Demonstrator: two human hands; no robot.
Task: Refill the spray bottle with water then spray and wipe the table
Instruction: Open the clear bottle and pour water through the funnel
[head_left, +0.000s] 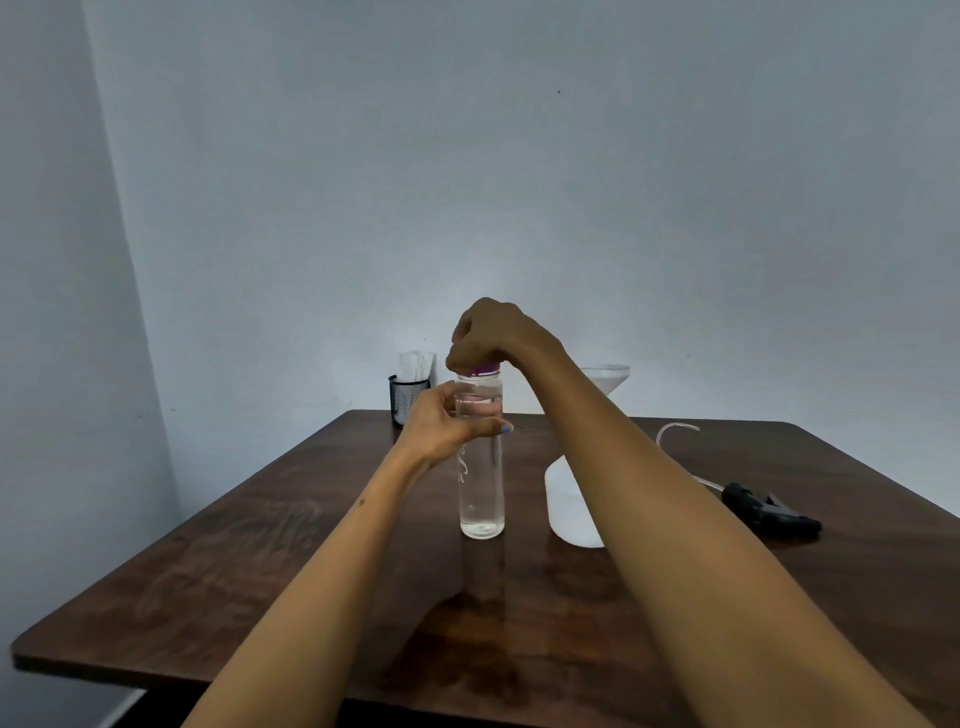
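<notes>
A tall clear water bottle (482, 488) stands upright on the dark wooden table (260, 545), filled with water. My left hand (447, 423) grips its upper body. My right hand (493, 335) is closed over its purple cap (487, 369) from above. Behind my right forearm stands the white spray bottle body (563, 499), with a white funnel (610, 376) in its neck. The black spray trigger head (769, 512) with its clear tube (675, 430) lies on the table at the right.
A black mesh holder (408, 397) with white tissues stands at the table's far left corner. A pale wall rises right behind the table. The table's near edge runs across the lower left.
</notes>
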